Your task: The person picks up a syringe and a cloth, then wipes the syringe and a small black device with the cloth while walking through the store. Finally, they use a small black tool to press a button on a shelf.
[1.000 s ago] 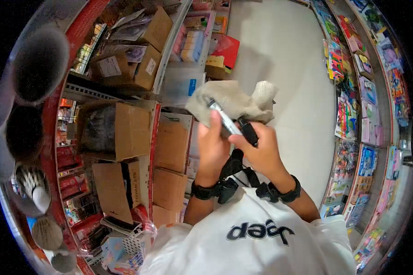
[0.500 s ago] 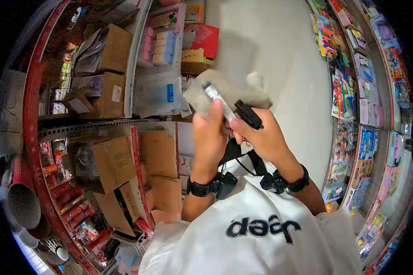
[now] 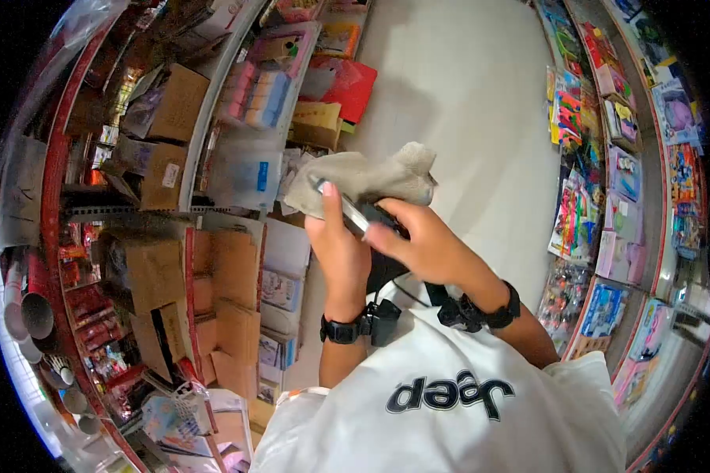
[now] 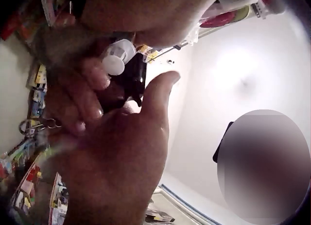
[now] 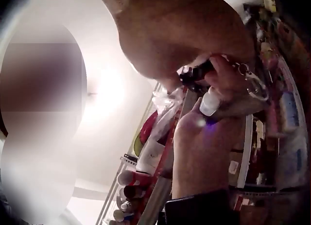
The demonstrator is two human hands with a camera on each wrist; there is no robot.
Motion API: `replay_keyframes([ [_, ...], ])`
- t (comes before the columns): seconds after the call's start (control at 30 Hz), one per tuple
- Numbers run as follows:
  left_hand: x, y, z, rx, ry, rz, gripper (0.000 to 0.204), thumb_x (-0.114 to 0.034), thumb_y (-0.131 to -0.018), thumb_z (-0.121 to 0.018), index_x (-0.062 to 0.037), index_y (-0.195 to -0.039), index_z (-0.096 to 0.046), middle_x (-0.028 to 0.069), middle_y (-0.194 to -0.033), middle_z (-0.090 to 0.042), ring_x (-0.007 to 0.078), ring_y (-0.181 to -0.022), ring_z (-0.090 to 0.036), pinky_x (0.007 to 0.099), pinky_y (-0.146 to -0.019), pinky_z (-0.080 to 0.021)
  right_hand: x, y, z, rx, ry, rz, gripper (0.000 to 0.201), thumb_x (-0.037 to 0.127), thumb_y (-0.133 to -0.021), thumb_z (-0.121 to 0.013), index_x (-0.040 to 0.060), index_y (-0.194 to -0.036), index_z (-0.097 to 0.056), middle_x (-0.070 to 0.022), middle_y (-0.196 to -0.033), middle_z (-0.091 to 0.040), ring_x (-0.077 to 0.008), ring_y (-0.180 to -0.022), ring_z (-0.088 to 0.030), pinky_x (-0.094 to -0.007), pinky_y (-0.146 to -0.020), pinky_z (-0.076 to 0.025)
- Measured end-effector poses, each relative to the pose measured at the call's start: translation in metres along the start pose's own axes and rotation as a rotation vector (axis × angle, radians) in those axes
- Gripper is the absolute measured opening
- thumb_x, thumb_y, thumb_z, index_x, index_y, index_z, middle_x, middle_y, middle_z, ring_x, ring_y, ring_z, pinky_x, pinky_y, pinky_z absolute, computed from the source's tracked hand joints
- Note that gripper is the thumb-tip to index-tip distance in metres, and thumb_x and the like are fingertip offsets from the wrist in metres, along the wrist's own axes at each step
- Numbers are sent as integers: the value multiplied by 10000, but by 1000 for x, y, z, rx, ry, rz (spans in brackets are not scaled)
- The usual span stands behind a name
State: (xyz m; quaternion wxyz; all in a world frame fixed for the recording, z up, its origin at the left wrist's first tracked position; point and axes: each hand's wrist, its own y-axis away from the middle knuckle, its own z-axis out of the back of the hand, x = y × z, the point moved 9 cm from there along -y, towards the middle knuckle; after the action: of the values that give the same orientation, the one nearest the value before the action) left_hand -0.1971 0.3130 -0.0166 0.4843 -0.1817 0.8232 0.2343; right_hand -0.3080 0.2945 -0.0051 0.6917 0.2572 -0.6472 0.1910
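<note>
My left hand [image 3: 335,240] holds a slim silver-white tube [image 3: 344,210] upright against a grey-beige cloth [image 3: 363,175] that drapes over its fingertips. In the left wrist view the tube's white cap [image 4: 115,60] shows above the curled fingers, with a small black object [image 4: 134,78] beside it. My right hand [image 3: 418,240] lies over that black object [image 3: 380,214] and grips it, touching the left hand. The right wrist view shows the fingers around the black object [image 5: 194,75], a metal key ring [image 5: 248,77] by them and the tube's white end [image 5: 210,103].
Red shelving with cardboard boxes [image 3: 154,272] and packaged goods [image 3: 256,87] runs along the left. A rack of coloured toy packs [image 3: 619,181] lines the right. Pale floor [image 3: 465,102] lies between them. A red box [image 3: 347,85] sits on the floor by the shelf.
Both hands have drifted left and slightly down in the view. The right hand now covers the black object, which stood out above its fingers before. The shelves have shifted as the head turned.
</note>
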Motion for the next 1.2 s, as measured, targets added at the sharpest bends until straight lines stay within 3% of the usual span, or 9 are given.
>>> replay_keyframes([
  [0.13, 10, -7, -4, -113, 4, -7, 267, -288, -949, -505, -23, -931, -526, 49, -821, -570, 118, -647, -552, 271, -565, -484, -24, -3, 16, 122, -276, -245, 359, 349, -926, -472, 0, -847, -491, -55, -674, -507, -136, -627, -475, -320, -570, -401],
  [0.17, 11, -12, -8, -119, 13, -21, 262, -286, -948, -507, -25, -927, -523, 50, -820, -570, 121, -642, -554, 275, -558, -485, -24, -3, 15, 137, -383, -336, 276, 267, -949, -433, 50, -1108, -491, 43, -724, -372, -25, -575, -312, -171, -484, -255],
  [0.43, 17, -74, -43, -67, 52, 5, 274, -231, -964, -471, 25, -1038, -536, 106, -959, -620, 186, -828, -617, 322, -744, -498, -22, -65, 49, 67, -279, -244, 261, 293, -959, -404, 50, -1025, -475, 40, -693, -382, -30, -563, -316, -189, -479, -271],
  [0.5, 10, -102, -49, -91, 47, -9, 274, -261, -959, -484, 7, -989, -532, 81, -860, -599, 157, -705, -596, 289, -607, -489, -9, -94, 56, 64, -253, -193, 267, 295, -960, -400, 43, -1008, -473, 34, -682, -388, -37, -566, -323, -197, -483, -276],
  [0.6, -1, -150, -48, -61, 52, 1, 300, -278, -964, -465, 7, -971, -556, 76, -828, -617, 153, -688, -606, 290, -589, -488, 6, -145, 62, 62, -120, -119, 319, 312, -932, -437, -2, -878, -433, -188, -708, -519, -285, -655, -530, -392, -611, -399],
  [0.8, -25, -222, -48, -151, 116, 54, 298, -312, -957, -484, -64, -796, -518, 19, -653, -545, 118, -527, -543, 277, -481, -461, 46, -223, 59, 40, -137, 11, 300, 281, -930, -441, -12, -865, -443, -222, -752, -532, -369, -709, -545, -432, -632, -405],
  [0.9, -23, -249, -39, -112, 245, 123, 309, -337, -965, -454, -66, -843, -538, 28, -719, -582, 138, -598, -577, 284, -535, -477, 58, -253, 50, 94, -71, 62, 277, 282, -950, -412, 36, -823, -406, -26, -635, -454, -82, -583, -387, -255, -522, -334],
  [1.07, -17, -285, -37, -9, 435, 162, 301, -338, -980, -412, -80, -962, -566, 36, -853, -632, 153, -749, -616, 311, -640, -503, 75, -287, 46, 64, -20, 236, 250, 238, -930, -455, -2, -875, -497, -197, -796, -496, -402, -697, -531, -464, -607, -399],
  [1.2, -12, -301, -36, 14, 486, 153, 295, -328, -979, -415, -75, -980, -567, 43, -877, -638, 163, -767, -627, 310, -663, -515, 63, -316, 53, 16, -19, 158, 257, 223, -916, -460, -7, -801, -476, -114, -678, -493, -204, -640, -470, -360, -573, -395],
])
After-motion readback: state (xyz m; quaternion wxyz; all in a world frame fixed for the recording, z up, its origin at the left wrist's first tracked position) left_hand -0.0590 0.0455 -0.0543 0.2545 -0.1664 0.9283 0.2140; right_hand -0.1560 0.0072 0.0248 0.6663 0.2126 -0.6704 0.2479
